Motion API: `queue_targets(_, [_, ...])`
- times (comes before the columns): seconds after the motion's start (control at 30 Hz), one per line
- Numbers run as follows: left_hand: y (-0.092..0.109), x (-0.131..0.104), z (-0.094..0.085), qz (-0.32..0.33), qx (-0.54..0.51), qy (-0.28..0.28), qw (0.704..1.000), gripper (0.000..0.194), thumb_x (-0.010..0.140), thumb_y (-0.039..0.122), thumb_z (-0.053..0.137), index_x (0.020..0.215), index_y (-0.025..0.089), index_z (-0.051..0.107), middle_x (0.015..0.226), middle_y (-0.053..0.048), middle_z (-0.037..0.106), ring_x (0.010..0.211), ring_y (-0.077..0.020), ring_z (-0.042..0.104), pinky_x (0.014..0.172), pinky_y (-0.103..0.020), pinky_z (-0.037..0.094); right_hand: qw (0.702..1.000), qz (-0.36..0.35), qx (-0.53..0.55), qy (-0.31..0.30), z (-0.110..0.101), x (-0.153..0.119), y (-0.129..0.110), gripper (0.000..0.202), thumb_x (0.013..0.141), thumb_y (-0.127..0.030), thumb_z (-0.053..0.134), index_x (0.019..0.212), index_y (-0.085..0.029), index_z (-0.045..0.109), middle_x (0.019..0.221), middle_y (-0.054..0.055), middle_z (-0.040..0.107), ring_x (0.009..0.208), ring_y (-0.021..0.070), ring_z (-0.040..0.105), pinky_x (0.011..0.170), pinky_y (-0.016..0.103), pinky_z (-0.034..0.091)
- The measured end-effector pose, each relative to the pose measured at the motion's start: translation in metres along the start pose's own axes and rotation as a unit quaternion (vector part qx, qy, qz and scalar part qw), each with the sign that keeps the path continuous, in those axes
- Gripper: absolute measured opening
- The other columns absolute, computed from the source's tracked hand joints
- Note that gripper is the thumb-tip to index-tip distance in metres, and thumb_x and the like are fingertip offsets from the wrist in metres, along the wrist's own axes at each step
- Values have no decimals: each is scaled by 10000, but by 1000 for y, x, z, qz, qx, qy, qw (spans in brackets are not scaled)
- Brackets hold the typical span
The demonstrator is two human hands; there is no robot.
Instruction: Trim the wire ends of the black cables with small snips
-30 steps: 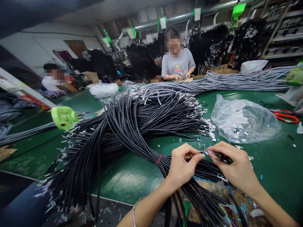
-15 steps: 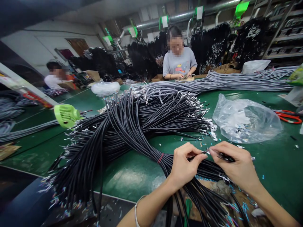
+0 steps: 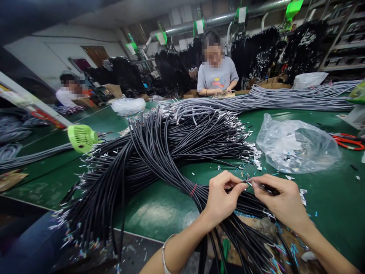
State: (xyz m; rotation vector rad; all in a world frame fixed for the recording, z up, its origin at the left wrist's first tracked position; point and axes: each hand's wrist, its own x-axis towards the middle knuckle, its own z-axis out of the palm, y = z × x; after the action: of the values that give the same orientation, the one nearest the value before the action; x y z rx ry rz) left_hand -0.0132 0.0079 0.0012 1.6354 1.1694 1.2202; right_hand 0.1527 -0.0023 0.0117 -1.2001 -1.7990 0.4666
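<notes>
My left hand (image 3: 224,196) pinches a black cable near its stripped end, just above a bundle of black cables (image 3: 173,171) tied with a red tie (image 3: 193,190). Close to its fingertips, my right hand (image 3: 282,198) is closed, with its thumb and forefinger at the thin wires of that cable end. A dark object lies under the curled fingers of my right hand; its shape is too hidden to name. Below both hands, more cable ends with coloured wires (image 3: 278,262) fan out. A large pile of black cables (image 3: 199,137) lies beyond, to the left.
A clear plastic bag (image 3: 299,146) with scraps lies at the right, beside red-handled scissors (image 3: 348,141). Grey cables (image 3: 270,97) cross the back of the green table (image 3: 154,217). A green fan (image 3: 81,139) stands left. Two people sit beyond.
My right hand has shifted slightly left, and its fingertips are nearer the cable end. My left hand has barely moved. The view has shifted a little.
</notes>
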Motion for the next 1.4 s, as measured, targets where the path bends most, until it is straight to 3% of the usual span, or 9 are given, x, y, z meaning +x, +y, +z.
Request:
queue_targets(0.33, [1, -4, 2, 36, 45, 12, 998, 175, 775, 269, 663, 665, 142, 614, 649, -10, 563, 598, -112, 516, 559, -211, 410, 998, 35, 3, 46, 4, -1, 6, 115, 763, -263, 633, 816, -190, 704, 722, 22, 696, 522, 134, 576, 480, 246, 463])
queue_targets(0.53, [1, -5, 5, 61, 61, 24, 996, 169, 775, 240, 662, 651, 140, 606, 636, -7, 553, 585, -108, 499, 551, -212, 390, 994, 105, 26, 1, 9, -1, 4, 157, 782, -280, 581, 797, -169, 691, 650, 13, 668, 507, 135, 562, 472, 239, 449])
queue_targets(0.67, [0, -2, 3, 42, 43, 28, 998, 169, 799, 261, 635, 686, 136, 625, 653, -13, 567, 596, -113, 507, 556, -214, 384, 993, 101, 33, -42, 9, -1, 1, 136, 769, -250, 584, 745, -179, 698, 610, -2, 646, 492, 129, 543, 465, 237, 433])
queue_targets(0.83, [3, 1, -1, 61, 68, -10, 996, 203, 857, 217, 552, 692, 131, 634, 647, -15, 555, 594, -109, 479, 559, -217, 351, 992, 108, 64, -8, 7, 2, 5, 173, 793, -306, 605, 831, -178, 714, 754, 34, 708, 621, 167, 633, 567, 269, 507])
queue_targets(1.0, [5, 2, -4, 99, 99, -69, 988, 272, 901, 177, 468, 695, 132, 640, 652, -22, 579, 610, -112, 495, 605, -220, 363, 993, 62, 90, -34, 2, 4, 6, 198, 844, -336, 578, 842, -175, 693, 779, 37, 684, 693, 162, 622, 610, 258, 499])
queue_targets(1.3, [2, 5, -9, 158, 131, -92, 974, 221, 891, 127, 465, 782, 122, 657, 713, -41, 625, 650, -118, 535, 639, -218, 406, 997, -60, 34, -36, -7, 3, 6, 133, 846, -163, 558, 907, -206, 668, 777, 10, 660, 668, 124, 599, 603, 234, 454])
queue_targets(1.4, [2, 5, -10, 149, 118, -83, 978, 153, 861, 166, 540, 791, 117, 667, 717, -46, 625, 660, -125, 541, 643, -230, 420, 998, -57, 26, -31, -7, 1, 6, 137, 814, -148, 580, 899, -212, 667, 775, 7, 655, 669, 126, 594, 613, 234, 458])
